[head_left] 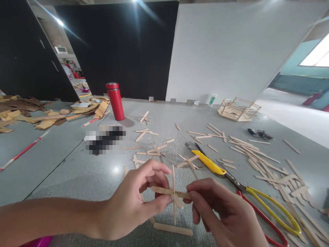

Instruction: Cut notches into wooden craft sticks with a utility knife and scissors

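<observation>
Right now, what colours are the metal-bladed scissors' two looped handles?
One handle is yellow, the other handle red; best in the head view.

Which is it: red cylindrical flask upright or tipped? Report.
Upright: the flask stands with its base on the grey tabletop, its red, silver-rimmed lid uppermost.

Lamp streaks overhead; bright window at right; glare on tabletop; edges stretched
</observation>
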`<state>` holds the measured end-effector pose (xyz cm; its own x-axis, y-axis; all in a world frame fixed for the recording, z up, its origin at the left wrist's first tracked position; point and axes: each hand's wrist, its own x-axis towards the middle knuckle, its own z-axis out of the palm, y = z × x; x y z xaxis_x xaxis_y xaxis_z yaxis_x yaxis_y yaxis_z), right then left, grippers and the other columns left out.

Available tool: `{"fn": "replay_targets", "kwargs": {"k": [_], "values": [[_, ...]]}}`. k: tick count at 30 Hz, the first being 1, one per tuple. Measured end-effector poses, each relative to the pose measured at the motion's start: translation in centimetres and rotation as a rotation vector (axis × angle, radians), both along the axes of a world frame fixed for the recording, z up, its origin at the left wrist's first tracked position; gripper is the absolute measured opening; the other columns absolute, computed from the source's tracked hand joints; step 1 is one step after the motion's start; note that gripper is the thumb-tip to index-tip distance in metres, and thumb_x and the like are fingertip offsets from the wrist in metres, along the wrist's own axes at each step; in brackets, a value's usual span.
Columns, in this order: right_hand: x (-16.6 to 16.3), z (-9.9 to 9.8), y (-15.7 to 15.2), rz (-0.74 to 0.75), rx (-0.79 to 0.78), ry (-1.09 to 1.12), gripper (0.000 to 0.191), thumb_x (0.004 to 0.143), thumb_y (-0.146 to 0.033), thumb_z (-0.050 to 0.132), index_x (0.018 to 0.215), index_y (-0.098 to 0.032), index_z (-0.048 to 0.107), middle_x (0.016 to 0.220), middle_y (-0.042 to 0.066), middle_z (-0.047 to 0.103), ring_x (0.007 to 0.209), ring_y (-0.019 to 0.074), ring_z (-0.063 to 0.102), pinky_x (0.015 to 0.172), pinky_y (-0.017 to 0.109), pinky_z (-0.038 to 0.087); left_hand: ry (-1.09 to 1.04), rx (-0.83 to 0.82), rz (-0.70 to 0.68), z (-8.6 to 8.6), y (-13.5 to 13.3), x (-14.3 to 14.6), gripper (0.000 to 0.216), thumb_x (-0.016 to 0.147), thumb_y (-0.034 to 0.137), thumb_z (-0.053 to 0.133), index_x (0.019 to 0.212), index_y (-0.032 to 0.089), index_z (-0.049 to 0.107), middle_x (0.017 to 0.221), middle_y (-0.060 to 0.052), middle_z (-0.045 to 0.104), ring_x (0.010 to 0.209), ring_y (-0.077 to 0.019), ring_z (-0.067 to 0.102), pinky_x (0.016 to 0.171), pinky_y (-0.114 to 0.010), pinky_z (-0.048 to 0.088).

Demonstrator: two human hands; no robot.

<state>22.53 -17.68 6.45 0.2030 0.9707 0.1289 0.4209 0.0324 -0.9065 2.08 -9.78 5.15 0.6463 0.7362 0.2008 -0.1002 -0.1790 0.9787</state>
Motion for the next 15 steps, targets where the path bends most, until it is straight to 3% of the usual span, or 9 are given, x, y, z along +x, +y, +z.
{"fn": "replay_targets", "kwargs": {"k": [6, 12, 15], "values": [[0.28, -0.73, -0.44, 0.054, 0.129, -0.078, 0.012, 0.096, -0.031, 0.060, 0.092, -0.029, 0.071, 0.063, -0.003, 0.064, 0.053, 0.0137, 0.061, 0.039, 0.018, 0.042, -0.014, 0.115, 0.041, 0.03, -0.16, -0.05, 0.028, 0.095, 0.014, 0.071, 0.118, 0.027, 0.062, 0.099, 0.003, 0.071, 0.090, -0.0106, 0.069, 0.085, -0.022, 0.056], [0.44, -0.91, -0.39, 0.068, 0.123, -0.068, 0.012, 0.097, -0.031, 0.061, 0.092, -0.028, 0.071, 0.060, -0.003, 0.063, 0.051, 0.0131, 0.058, 0.037, 0.017, 0.042, 0.036, 0.270, 0.098, 0.07, -0.23, -0.07, 0.018, 0.092, 0.012, 0.072, 0.106, 0.022, 0.068, 0.092, 0.003, 0.075, 0.082, -0.0103, 0.072, 0.077, -0.019, 0.057], [0.53, -0.70, -0.27, 0.070, 0.117, -0.064, 0.011, 0.096, -0.030, 0.061, 0.091, -0.028, 0.071, 0.061, -0.004, 0.063, 0.051, 0.0131, 0.059, 0.037, 0.017, 0.043, 0.042, 0.268, 0.092, 0.03, -0.15, -0.01, 0.015, 0.093, 0.012, 0.071, 0.104, 0.021, 0.069, 0.092, 0.003, 0.076, 0.083, -0.0096, 0.073, 0.077, -0.018, 0.057]]}}
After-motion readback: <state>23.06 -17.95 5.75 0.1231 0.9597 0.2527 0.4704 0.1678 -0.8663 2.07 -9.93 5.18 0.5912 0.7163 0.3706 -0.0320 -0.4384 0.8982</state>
